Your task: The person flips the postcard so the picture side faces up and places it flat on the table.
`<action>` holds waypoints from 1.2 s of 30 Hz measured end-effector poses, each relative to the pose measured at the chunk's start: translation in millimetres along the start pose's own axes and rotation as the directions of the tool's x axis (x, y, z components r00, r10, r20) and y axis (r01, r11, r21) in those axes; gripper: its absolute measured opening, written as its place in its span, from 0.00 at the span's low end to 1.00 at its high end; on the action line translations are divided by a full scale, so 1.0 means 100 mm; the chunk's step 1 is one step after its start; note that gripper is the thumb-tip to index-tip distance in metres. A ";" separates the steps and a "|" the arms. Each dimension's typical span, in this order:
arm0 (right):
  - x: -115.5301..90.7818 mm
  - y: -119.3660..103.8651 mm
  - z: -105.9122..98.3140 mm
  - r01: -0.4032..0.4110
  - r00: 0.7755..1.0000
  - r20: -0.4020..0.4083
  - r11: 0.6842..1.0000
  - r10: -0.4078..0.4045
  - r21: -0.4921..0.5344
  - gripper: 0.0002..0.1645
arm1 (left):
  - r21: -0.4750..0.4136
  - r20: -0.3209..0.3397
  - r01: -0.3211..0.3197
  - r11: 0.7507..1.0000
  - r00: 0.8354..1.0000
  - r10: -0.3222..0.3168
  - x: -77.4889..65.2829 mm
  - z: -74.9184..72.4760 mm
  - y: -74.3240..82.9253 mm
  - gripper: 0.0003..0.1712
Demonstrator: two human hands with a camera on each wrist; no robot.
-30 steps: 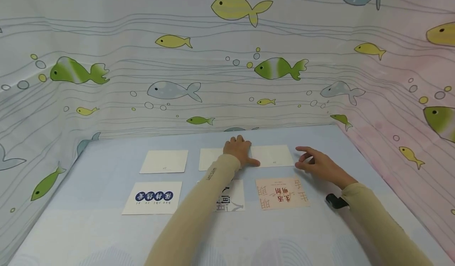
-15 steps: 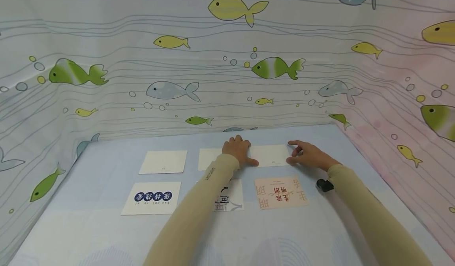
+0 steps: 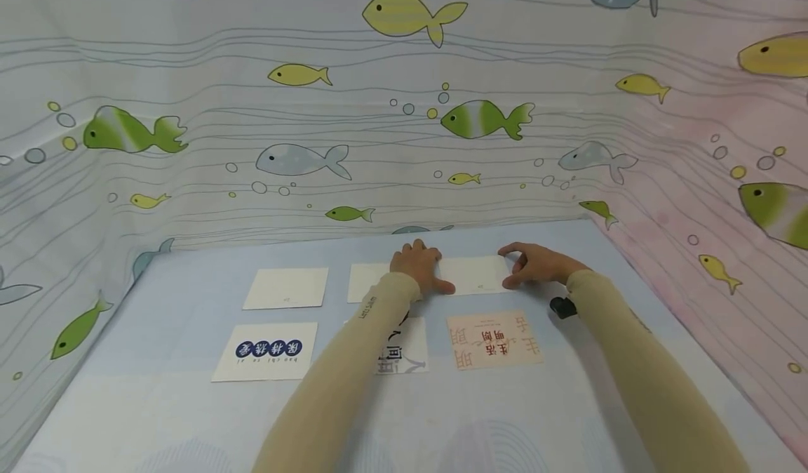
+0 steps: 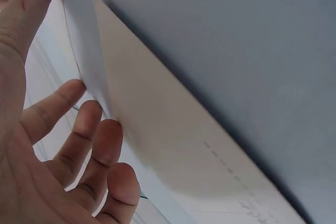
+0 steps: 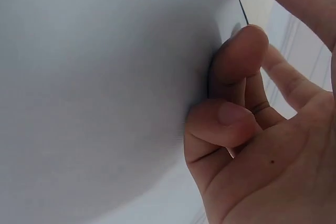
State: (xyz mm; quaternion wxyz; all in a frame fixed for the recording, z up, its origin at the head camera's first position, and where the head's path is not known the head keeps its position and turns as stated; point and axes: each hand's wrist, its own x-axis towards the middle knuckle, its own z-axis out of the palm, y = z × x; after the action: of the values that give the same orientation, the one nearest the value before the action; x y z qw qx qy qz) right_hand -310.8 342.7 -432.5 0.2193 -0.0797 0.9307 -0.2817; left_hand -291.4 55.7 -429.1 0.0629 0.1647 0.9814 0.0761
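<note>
My left hand lies with spread fingers over the right part of the middle back card, its thumb at the left edge of the blank right back card. At that card's right edge, my right hand touches the corners with thumb and index finger. In the right wrist view, the other fingers curl loosely with nothing in them. The left wrist view shows a pale card with a dashed line beside the left fingers.
A blank card lies back left. In front are a blue-lettered card, a grey-and-black lettered card partly under the left sleeve, and a peach card. A fish-patterned cloth rises behind the table.
My right hand has moved left, from beside the right back card to its right edge. The left hand stays in place on the cards. The head view has shifted slightly.
</note>
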 end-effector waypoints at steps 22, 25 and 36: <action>-0.14 -0.06 0.11 0.010 0.992 -0.122 0.991 0.006 0.134 0.53 | -0.206 -0.064 0.044 0.978 0.996 -0.059 -0.01 0.00 0.00 0.38; -0.16 -0.07 0.14 0.012 0.988 -0.153 0.994 0.005 0.109 0.52 | -0.302 -0.062 0.072 0.951 0.994 -0.095 -0.02 -0.01 -0.02 0.33; -0.24 -0.11 0.20 0.042 0.970 -0.239 0.999 -0.035 0.023 0.53 | -0.493 -0.004 0.127 0.861 0.989 -0.148 -0.04 0.05 0.00 0.30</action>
State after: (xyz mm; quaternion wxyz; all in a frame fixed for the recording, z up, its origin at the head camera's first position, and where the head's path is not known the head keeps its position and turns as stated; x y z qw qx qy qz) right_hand -279.7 330.1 -432.3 0.1014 -0.0602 0.9446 -0.3062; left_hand -286.6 54.8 -434.0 0.0876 0.0712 0.9401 0.3217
